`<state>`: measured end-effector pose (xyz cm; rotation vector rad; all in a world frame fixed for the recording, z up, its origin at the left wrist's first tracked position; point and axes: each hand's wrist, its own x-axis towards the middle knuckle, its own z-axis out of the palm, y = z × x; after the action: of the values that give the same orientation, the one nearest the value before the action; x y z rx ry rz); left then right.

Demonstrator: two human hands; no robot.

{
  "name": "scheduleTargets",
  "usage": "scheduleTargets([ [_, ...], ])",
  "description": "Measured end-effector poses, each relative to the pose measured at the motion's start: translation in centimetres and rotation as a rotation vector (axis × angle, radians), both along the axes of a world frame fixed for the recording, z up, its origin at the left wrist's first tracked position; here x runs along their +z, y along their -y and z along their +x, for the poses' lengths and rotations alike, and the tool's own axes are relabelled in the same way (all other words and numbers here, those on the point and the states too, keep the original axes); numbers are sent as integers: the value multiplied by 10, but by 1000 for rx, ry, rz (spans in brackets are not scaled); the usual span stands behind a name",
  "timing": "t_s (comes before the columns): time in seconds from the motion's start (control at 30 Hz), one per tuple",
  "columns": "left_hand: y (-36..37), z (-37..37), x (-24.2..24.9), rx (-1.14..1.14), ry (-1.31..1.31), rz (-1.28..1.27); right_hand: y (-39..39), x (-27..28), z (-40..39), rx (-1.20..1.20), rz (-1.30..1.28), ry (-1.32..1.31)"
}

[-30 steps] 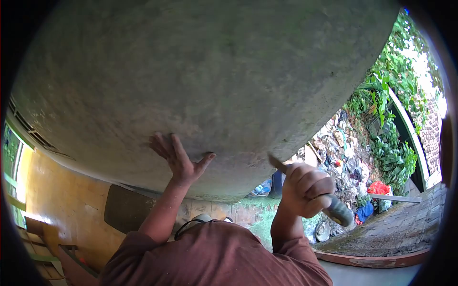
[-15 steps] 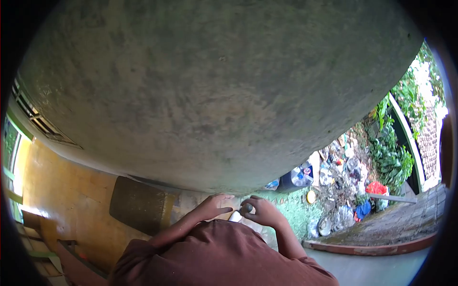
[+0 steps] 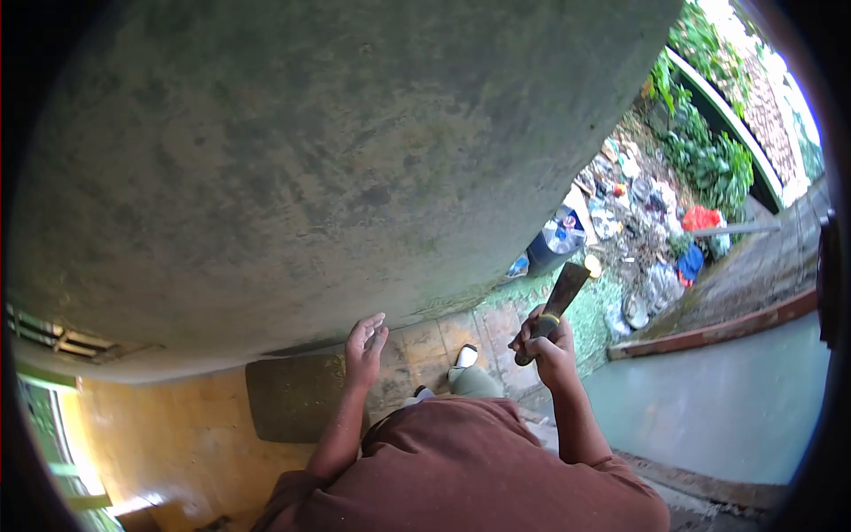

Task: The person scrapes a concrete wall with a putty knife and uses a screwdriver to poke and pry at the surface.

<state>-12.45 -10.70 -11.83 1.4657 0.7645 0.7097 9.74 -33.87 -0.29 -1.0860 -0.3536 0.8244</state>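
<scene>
My right hand (image 3: 555, 353) is closed around the handle of a scraper (image 3: 566, 288), gripping it with thumb and fingers. The tool's flat, dark, worn blade points up and to the right, and a lighter band shows where blade meets handle. To the left, my left hand (image 3: 362, 348) is raised with its fingers stretched out and nothing in it. Beyond both hands stands a stained, mottled grey-green wall (image 3: 355, 186); neither hand touches it.
A dark mat (image 3: 292, 399) lies on the yellowish floor (image 3: 177, 434) at left. At right are a dark blue container (image 3: 557, 238), scattered rubbish (image 3: 643, 213) and a smooth grey-blue surface with a reddish edge (image 3: 718, 322). A window grille (image 3: 62, 341) is at far left.
My hands have moved apart, the right one outward. The scraper's blade, earlier not visible, now shows fully. The view has turned, and my foot and lower leg are more in sight.
</scene>
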Motion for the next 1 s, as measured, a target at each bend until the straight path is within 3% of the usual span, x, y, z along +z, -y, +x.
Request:
scheduleTargets([
  [0.1, -16, 7, 24, 26, 44, 76, 4, 9, -16, -25, -39, -88],
  [0.17, -32, 8, 42, 123, 78, 447, -3, 13, -21, 30, -173, -90],
  [0.23, -49, 11, 64, 162, 40, 563, -8, 5, -15, 98, -267, 9],
  [0.3, -72, 13, 89, 431, 154, 1017, -15, -4, -6, 182, -278, 58],
  [0.33, -82, 18, 107, 494, 151, 1125, -22, 7, -4, 209, -312, 18],
  [0.5, -125, 37, 164, 738, 156, 1468, -68, 9, 21, 157, -127, -74],
  [0.6, -138, 54, 163, 759, 95, 1486, -95, 12, 39, 163, -180, 75],
  [1.0, -155, 59, 146, 821, 9, 1554, -122, 30, 55, 95, -285, 82],
])
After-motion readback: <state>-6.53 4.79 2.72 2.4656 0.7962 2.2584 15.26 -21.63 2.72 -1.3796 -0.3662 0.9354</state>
